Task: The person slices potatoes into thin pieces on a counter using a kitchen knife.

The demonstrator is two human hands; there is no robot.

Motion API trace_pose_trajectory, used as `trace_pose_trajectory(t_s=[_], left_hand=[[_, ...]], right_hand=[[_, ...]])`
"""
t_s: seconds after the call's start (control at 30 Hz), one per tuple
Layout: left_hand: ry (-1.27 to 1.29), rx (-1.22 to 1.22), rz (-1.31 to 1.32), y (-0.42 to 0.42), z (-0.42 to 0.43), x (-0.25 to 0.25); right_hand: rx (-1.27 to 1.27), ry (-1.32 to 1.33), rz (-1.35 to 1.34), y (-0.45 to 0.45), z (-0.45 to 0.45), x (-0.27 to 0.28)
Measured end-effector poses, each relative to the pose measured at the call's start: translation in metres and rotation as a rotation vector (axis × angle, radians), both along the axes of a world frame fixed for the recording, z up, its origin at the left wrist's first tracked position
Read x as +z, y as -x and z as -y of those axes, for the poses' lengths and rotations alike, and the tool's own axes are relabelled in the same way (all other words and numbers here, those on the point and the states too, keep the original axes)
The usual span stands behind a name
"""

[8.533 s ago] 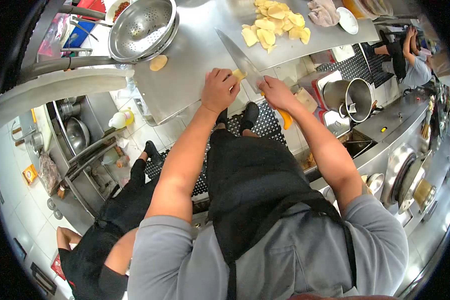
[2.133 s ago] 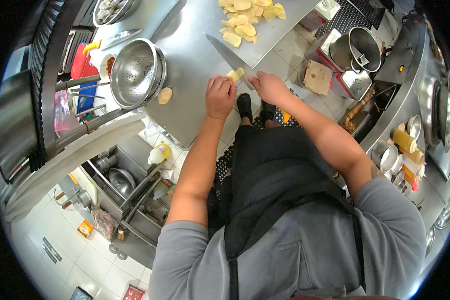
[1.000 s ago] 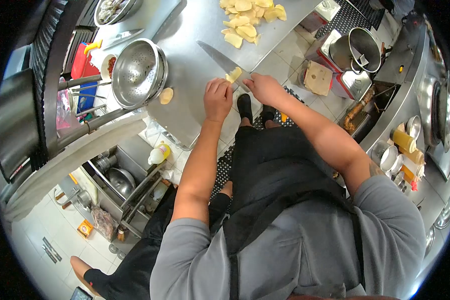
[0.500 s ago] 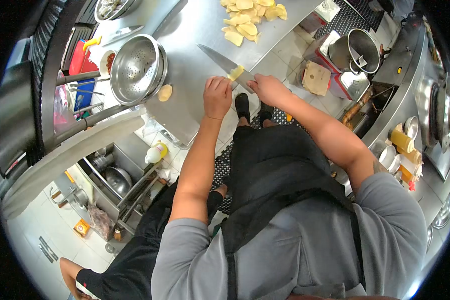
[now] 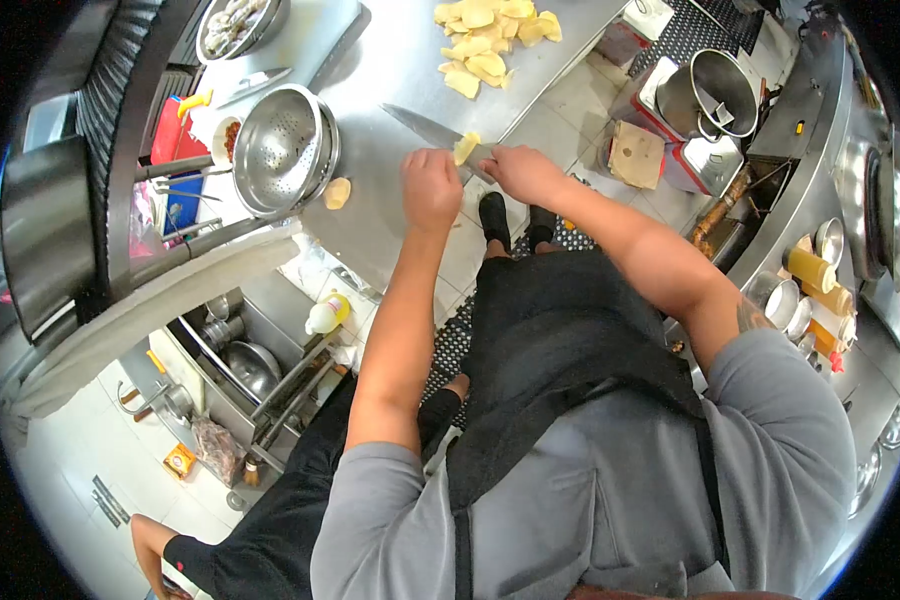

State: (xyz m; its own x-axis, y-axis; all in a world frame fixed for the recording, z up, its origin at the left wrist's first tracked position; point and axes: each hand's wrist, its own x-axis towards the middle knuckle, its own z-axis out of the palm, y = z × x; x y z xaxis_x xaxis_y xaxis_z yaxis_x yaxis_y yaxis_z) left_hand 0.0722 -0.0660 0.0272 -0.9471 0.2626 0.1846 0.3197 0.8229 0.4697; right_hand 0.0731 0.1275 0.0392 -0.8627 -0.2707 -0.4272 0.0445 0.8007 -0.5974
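Observation:
My right hand (image 5: 530, 174) is closed around the handle of a long kitchen knife (image 5: 417, 125). The blade reaches leftward over the steel table. A pale yellow slice (image 5: 467, 147) clings to the blade beside my left hand (image 5: 432, 188). That hand is closed near the blade, and whatever its fingers hold is hidden. Farther up the table lies a heap of thin pale yellow slices (image 5: 485, 45); I cannot tell what food they are. One more round yellow piece (image 5: 337, 193) rests left of my left hand, next to a perforated steel colander (image 5: 278, 145).
A bowl of greyish food (image 5: 232, 28) and a cutting board (image 5: 315, 40) are at upper left. A second person in black (image 5: 270, 530) stands close at lower left. On the right are a large pot (image 5: 722, 92) and a counter with sauce bottles (image 5: 810, 268).
My view has shifted slightly, moving the surroundings in the picture. Both hands remain at the knife, with the yellow slice still on its blade.

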Motion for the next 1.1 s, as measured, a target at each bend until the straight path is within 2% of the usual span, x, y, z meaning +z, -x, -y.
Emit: trace_pose_trajectory(t_s=[0.1, 0.2, 0.3, 0.4, 0.5, 0.6, 0.67, 0.77, 0.87, 0.9, 0.93, 1.0, 1.1], left_hand=[[0.041, -0.046, -0.064, 0.03, -0.018, 0.041], [0.291, -0.312, 0.17, 0.062, -0.02, 0.031], [0.281, -0.393, 0.429, 0.088, -0.024, 0.034], [0.302, -0.466, 0.498, 0.102, -0.019, 0.031], [0.174, -0.363, 0.534, 0.112, -0.021, 0.028], [0.021, -0.288, 0.424, 0.129, -0.028, 0.036], [0.047, -0.186, 0.253, 0.142, -0.046, 0.039], [-0.012, -0.07, 0.001, 0.16, -0.055, 0.043], [-0.278, 0.144, 0.082, 0.121, -0.044, 0.09], [-0.23, 0.171, 0.209, 0.099, -0.034, 0.09], [-0.183, 0.198, 0.334, 0.078, -0.022, 0.079], [-0.108, -0.016, 0.202, 0.037, 0.005, 0.014], [-0.089, -0.127, -0.099, 0.0, -0.001, -0.008]], right_hand=[[-0.004, 0.055, -0.005, -0.002, -0.001, -0.002], [0.002, 0.088, -0.001, -0.002, -0.003, -0.003], [0.028, 0.056, 0.016, 0.001, -0.007, -0.01], [0.036, 0.065, 0.046, -0.001, -0.008, -0.014], [-0.004, 0.099, 0.059, -0.014, -0.006, -0.015], [-0.037, 0.12, 0.035, -0.012, 0.0, -0.018], [-0.047, 0.166, -0.015, -0.009, 0.008, -0.029], [-0.032, 0.211, 0.004, 0.005, 0.008, -0.011], [-0.155, 0.211, -0.051, 0.004, -0.011, -0.007], [-0.186, 0.199, -0.023, 0.004, -0.018, -0.009], [-0.217, 0.187, 0.003, 0.004, -0.028, -0.012], [-0.25, 0.169, 0.041, -0.004, -0.035, -0.019], [-0.246, 0.171, 0.04, -0.008, -0.036, -0.028]])
